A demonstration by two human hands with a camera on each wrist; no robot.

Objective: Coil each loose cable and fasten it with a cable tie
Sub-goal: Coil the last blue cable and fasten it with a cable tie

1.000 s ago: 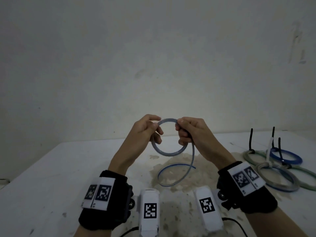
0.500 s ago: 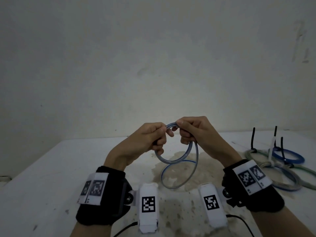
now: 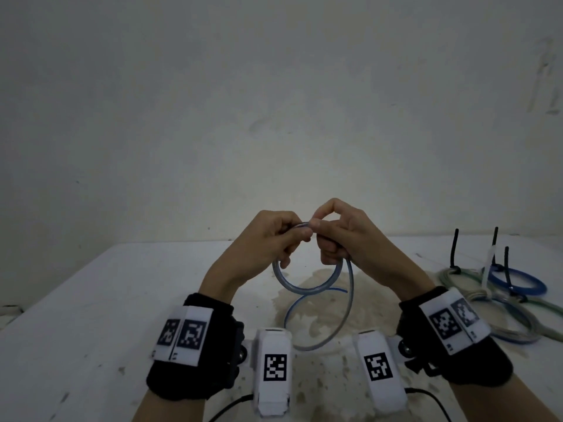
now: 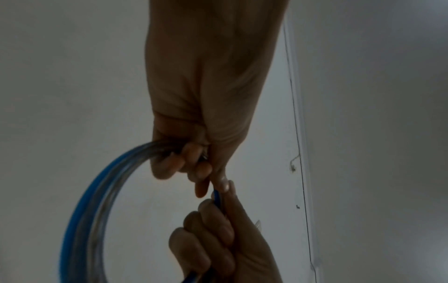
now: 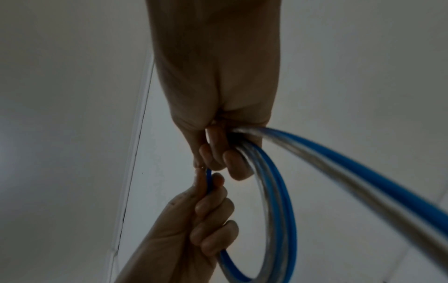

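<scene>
Both hands, left hand (image 3: 268, 239) and right hand (image 3: 341, 236), pinch one blue-striped cable (image 3: 307, 289); roughly four tied coils (image 3: 499, 287) sit near the table's (image 3: 91, 300) right edge.

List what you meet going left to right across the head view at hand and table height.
left hand → cable being coiled, held by both hands → right hand → pile of tied coils on the table, their tie ends sticking up.

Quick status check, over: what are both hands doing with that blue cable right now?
Left hand and right hand both grip the blue cable mid-air. Coil partly wound, tail hanging loose. No tie on it yet. Nothing in the way.
</scene>
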